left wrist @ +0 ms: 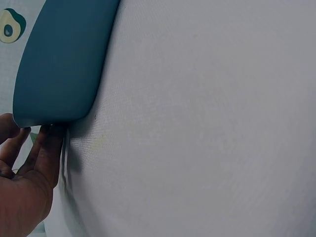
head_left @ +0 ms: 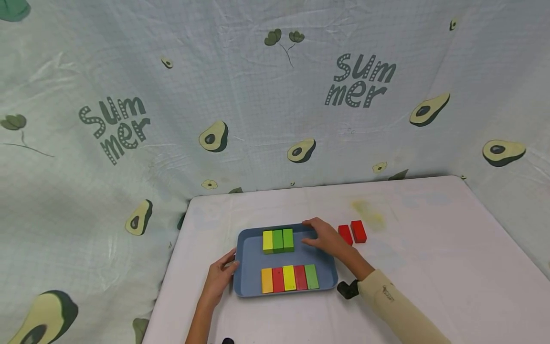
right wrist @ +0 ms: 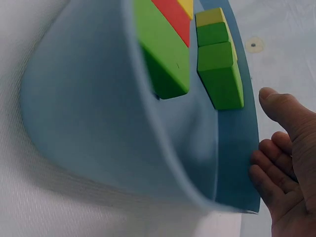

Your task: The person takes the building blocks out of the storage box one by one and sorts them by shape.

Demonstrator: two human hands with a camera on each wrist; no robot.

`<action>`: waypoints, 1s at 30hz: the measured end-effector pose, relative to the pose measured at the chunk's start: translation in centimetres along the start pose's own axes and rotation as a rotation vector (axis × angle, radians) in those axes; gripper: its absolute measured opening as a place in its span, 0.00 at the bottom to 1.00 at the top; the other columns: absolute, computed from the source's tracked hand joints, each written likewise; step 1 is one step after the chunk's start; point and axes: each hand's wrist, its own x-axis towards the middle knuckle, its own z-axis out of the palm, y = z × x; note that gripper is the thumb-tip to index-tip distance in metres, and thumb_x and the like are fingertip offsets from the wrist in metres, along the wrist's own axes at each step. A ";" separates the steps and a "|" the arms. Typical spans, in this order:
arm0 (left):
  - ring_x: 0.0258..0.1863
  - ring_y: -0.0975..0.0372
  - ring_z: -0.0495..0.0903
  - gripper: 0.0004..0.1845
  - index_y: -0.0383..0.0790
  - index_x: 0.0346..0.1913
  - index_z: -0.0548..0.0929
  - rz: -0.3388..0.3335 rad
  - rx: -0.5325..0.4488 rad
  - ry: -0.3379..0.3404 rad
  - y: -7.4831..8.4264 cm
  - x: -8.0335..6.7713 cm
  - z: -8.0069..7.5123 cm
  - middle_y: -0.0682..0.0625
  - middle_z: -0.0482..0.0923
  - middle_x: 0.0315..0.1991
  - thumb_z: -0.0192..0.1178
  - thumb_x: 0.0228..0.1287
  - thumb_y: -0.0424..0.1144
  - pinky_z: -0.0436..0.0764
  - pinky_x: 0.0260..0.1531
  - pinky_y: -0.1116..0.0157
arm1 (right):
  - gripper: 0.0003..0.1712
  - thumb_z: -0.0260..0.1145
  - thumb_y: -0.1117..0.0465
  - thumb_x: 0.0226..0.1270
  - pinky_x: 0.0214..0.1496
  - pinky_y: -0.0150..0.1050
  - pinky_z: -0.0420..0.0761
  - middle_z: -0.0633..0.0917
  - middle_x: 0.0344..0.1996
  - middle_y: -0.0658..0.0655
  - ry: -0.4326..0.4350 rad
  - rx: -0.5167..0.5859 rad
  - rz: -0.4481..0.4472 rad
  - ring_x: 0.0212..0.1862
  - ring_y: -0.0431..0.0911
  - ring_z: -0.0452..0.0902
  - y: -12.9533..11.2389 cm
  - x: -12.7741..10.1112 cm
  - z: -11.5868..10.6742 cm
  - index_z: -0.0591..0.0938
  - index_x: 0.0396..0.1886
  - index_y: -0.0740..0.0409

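Lying beside tray (head_left: 250, 263), head view only: red blocks (head_left: 358, 231)

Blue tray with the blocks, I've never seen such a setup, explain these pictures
No machine here, just a person's bare left hand and right hand. The wide picture is from a head-worn camera; the others from one on each wrist. On the white tabletop stands a shallow blue rectangular tray holding coloured rectangular blocks: three behind, five in front. Two red rectangular blocks lie outside, to its right. The left hand touches the tray's left edge; the right hand is at its far right corner. No block seems held.
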 end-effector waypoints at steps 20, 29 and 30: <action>0.50 0.51 0.76 0.25 0.35 0.66 0.70 0.005 -0.006 -0.003 0.3 -0.1 0.0 0.36 0.71 0.56 0.57 0.65 0.31 0.77 0.41 0.66 | 0.35 0.73 0.54 0.55 0.54 0.46 0.73 0.77 0.53 0.58 -0.023 -0.023 0.001 0.53 0.50 0.73 0.2 0.5 1.2 0.73 0.60 0.63; 0.52 0.48 0.74 0.26 0.31 0.66 0.67 -0.011 -0.035 -0.036 1.0 -0.5 0.1 0.32 0.69 0.58 0.55 0.66 0.30 0.77 0.41 0.64 | 0.35 0.73 0.54 0.56 0.54 0.46 0.73 0.76 0.54 0.58 -0.012 -0.025 -0.011 0.53 0.50 0.72 0.0 0.6 1.4 0.73 0.61 0.63; 0.52 0.47 0.74 0.26 0.31 0.66 0.66 -0.013 -0.041 -0.040 1.4 -0.7 0.1 0.31 0.68 0.58 0.55 0.66 0.30 0.77 0.41 0.63 | 0.35 0.73 0.54 0.56 0.54 0.45 0.73 0.76 0.54 0.58 -0.014 -0.024 -0.008 0.53 0.50 0.72 -0.1 0.6 1.4 0.73 0.60 0.63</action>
